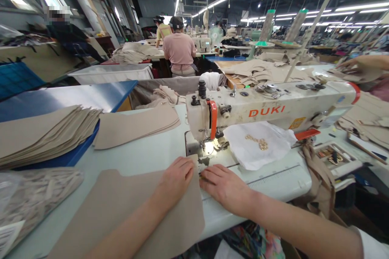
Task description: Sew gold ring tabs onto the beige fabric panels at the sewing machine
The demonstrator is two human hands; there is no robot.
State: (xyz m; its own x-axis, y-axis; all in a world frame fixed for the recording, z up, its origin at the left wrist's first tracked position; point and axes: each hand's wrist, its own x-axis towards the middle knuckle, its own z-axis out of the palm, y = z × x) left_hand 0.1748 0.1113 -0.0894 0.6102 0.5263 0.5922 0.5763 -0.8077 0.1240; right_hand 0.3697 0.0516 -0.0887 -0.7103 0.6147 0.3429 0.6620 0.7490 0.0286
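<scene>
A beige fabric piece [121, 206] lies flat on the pale sewing table [146, 153], its far right corner just short of the needle of a white DUKI sewing machine [267, 109]. My left hand [176, 180] rests palm down on that corner, fingers stretched out. My right hand [223, 186] lies beside it at the fabric's right edge, fingers flat and pointing toward the presser foot [209, 145]. Neither hand grips anything that I can see.
Stacks of beige cut pieces [45, 133] sit on a blue board at left, another pile [136, 123] behind. A white cloth with gold chain bits [258, 143] lies under the machine arm. A small parts tray [332, 156] is at right. Other workers sit ahead; another person's hand [349, 64] is at far right.
</scene>
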